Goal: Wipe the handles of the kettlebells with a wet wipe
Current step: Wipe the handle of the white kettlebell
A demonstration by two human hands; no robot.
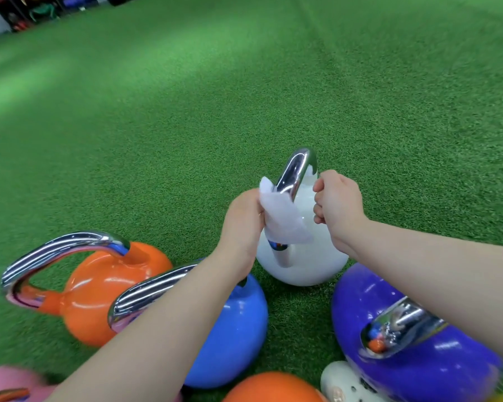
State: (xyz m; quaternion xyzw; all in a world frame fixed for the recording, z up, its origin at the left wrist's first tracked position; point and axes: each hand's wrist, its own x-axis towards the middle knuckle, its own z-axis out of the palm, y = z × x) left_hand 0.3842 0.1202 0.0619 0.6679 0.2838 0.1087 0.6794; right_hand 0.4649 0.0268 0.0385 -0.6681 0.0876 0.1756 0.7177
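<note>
Both forearms extend; left hand (pixel 242 220) grips wipe (pixel 282 220), right hand (pixel 336 203) apparently handle (pixel 298 172).

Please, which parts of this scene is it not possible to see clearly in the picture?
Head view only:
- Right side of the white kettlebell's handle: hidden by the right hand.
- Left hand's fingers: covered by the wet wipe.
- Blue kettlebell: partly behind the left forearm.
- Pink kettlebell: blurred, cut by the bottom edge.
- Far top-left objects: too small.

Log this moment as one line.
left hand: holds wipe on white kettlebell handle | right hand: grips handle's other side
</note>
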